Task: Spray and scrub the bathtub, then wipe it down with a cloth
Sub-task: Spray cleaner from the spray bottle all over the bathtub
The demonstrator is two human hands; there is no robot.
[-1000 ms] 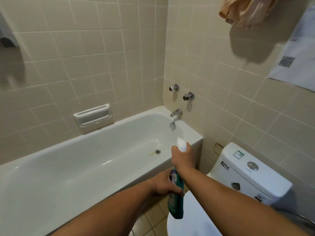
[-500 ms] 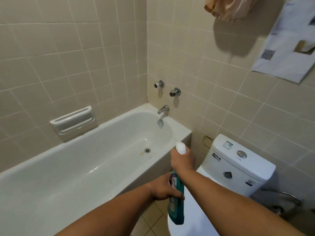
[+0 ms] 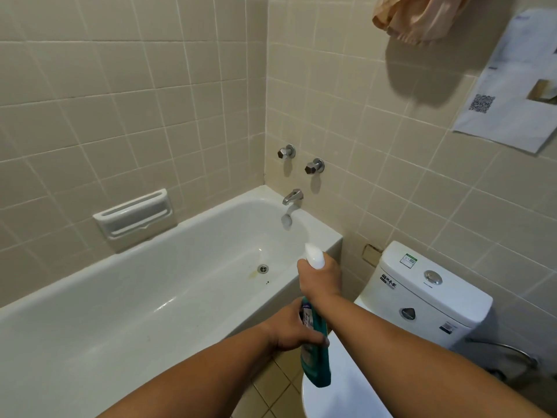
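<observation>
left hand (image 3: 291, 330): wrapped round the bottle (image 3: 315, 354) body, low down
right hand (image 3: 319, 277): fist clamped on the white nozzle (image 3: 314, 257), aimed into the tub
bottle: teal, upright, just outside the tub (image 3: 168, 267) rim
tub: white, drain (image 3: 263, 268) beyond the nozzle
spout (image 3: 292, 196): on the far wall

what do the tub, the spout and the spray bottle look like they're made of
Bathtub: glossy white, enamel or acrylic, cannot tell which; sharp highlights streak its floor.
Spout: metal, probably chrome-plated, judging by its bright, mirror-like sheen.
Spray bottle: looks like plastic, a teal body with a printed label and an opaque white head, smooth and slightly glossy.
</observation>
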